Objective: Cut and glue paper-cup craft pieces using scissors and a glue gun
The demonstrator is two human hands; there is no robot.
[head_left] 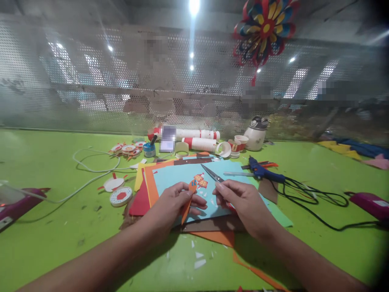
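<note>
Between the thumb and fingers of my left hand [179,199] is a narrow orange paper piece [187,207] with small blue marks near its upper end. My right hand [240,200] grips a pair of scissors [212,173], blades pointing up and left, apart from the orange piece; the handles are mostly covered by my fingers. Under both hands lies a light blue sheet [173,172] on a stack of coloured paper. Small red and orange printed cutouts [201,180] rest on that sheet between my hands, with white scraps near them.
A blue glue gun [264,172] with a black cord lies at right. White-and-red paper tubes [200,144], paper cups and a white kettle-like jug [255,134] stand at the back. Round paper discs [120,196] and a white cable are at left. Paper scraps [199,263] litter the front.
</note>
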